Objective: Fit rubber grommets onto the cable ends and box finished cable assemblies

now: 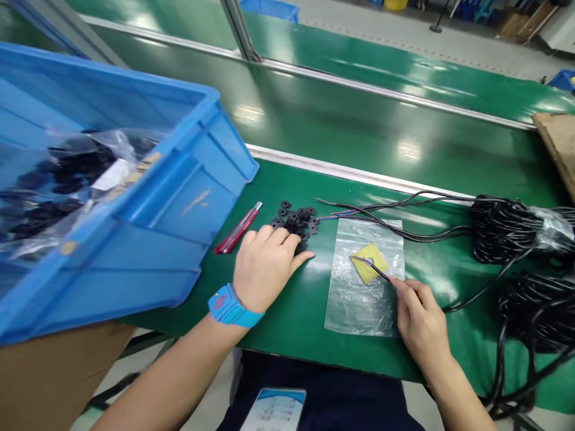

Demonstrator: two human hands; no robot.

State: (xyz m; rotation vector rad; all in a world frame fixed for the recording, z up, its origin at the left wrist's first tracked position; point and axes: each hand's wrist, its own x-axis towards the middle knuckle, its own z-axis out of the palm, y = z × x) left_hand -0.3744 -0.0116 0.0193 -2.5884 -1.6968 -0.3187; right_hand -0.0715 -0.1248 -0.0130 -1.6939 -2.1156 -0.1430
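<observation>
My left hand (266, 263), with a blue wrist strap (233, 306), reaches over a pile of small black flat pieces (300, 220), some with holes. Its thumb is spread from the curled fingers, whose tips are partly hidden; I see nothing held. Between thumb and fingers, my right hand (420, 317) pinches a black cable (381, 274). The cable's stripped end shows thin coloured wires over a yellow square pad (371, 263), which lies on a clear plastic bag (359, 308). Left of the pile is a red utility knife (238, 228).
A large blue bin (179, 197) holding bagged black parts stands at left. Coiled black cables (507, 230) lie at right, their loose ends stretching toward the pile. A metal post (240, 30) rises at the back. Cardboard (559, 143) sits at far right.
</observation>
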